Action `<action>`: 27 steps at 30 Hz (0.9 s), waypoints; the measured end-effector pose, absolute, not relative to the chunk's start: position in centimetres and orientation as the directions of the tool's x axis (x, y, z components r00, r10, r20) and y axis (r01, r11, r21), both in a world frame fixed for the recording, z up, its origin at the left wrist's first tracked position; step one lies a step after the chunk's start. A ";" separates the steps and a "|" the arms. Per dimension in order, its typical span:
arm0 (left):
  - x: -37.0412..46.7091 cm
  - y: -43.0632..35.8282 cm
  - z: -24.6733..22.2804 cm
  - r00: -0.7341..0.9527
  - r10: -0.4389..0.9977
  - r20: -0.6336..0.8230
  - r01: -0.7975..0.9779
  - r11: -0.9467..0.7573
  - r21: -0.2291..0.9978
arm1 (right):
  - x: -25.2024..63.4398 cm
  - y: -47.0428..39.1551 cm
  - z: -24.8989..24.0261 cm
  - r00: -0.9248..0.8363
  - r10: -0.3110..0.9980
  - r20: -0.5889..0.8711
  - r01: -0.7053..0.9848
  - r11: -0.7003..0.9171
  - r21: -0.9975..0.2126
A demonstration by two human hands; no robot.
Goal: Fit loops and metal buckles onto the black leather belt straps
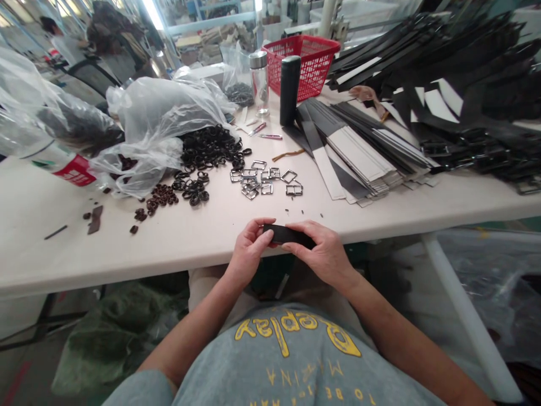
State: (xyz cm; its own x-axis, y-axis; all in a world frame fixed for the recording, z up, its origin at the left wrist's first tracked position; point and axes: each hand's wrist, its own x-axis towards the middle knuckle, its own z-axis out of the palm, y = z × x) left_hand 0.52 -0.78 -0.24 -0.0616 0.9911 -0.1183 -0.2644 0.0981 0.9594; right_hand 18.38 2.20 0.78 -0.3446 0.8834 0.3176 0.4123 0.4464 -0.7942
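Observation:
Between my two hands, at the table's front edge, is a black strap that looks like a leather belt strip. My left hand pinches its left end between thumb and fingers. Around the right end, my right hand is closed, covering part of it. Just beyond my hands lie several silver metal buckles. To their left sit a heap of black belt loops and a smaller pile of brown loops. Stacked black strips with pale backs lie at the right.
A red basket, a glass bottle and a black flask stand at the back. Plastic bags fill the left side. Two pens lie mid-table. Many black straps pile up far right. A person is in the background.

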 end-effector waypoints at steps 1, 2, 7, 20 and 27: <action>0.5 -0.8 -0.3 -0.059 0.992 -0.112 -0.262 0.093 0.961 | 18.4 2.1 0.8 -0.348 0.883 0.314 0.439 0.450 -0.778; 0.6 -0.8 -0.3 -0.056 0.993 -0.104 -0.255 0.086 0.963 | 18.3 2.1 0.8 -0.353 0.884 0.307 0.466 0.451 -0.761; 0.2 -0.6 0.0 -0.015 0.999 0.053 0.009 -0.052 0.999 | 18.3 2.0 0.8 -0.394 0.870 0.297 0.566 0.484 -0.667; 0.6 1.0 0.6 0.186 0.812 0.553 0.456 -0.569 0.684 | 18.7 2.0 -0.1 -0.459 0.751 0.474 0.618 0.654 -0.436; 0.9 1.1 2.2 0.149 0.808 0.570 0.377 -0.580 0.722 | 20.1 3.2 -0.2 -0.436 0.773 0.461 0.649 0.625 -0.435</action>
State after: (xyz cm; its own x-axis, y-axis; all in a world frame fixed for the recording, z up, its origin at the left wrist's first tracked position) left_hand 0.92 1.10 2.19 0.1491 0.8078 0.5702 0.3775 -0.5795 0.7223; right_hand 20.07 3.17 -0.19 -0.4363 0.7730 0.4605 0.6486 0.6249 -0.4345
